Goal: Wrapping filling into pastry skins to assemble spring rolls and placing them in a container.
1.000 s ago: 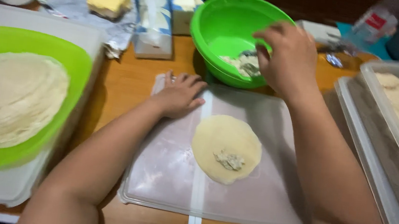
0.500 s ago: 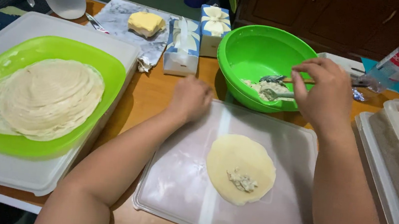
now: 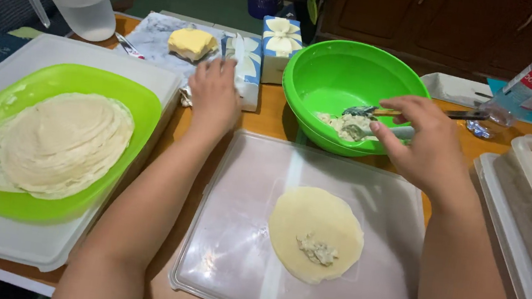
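Low in the frame's centre lies a round dough wrapper [image 3: 315, 234] with a dab of filling, on a clear plastic lid [image 3: 230, 232]. Above it, the right hand [image 3: 425, 146] pinches a spoon [image 3: 377, 111] resting in the green bowl [image 3: 328, 76] of filling — upper centre. The left hand [image 3: 214, 95], fingers curled, reaches a tissue pack [image 3: 243, 67] just beside the bowl — its grip is hidden.

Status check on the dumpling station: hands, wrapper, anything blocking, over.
Right hand on spoon in green bowl. Left hand at tissue pack. Round wrapper flat on clear lid, dab of filling on it. Nothing blocking it.
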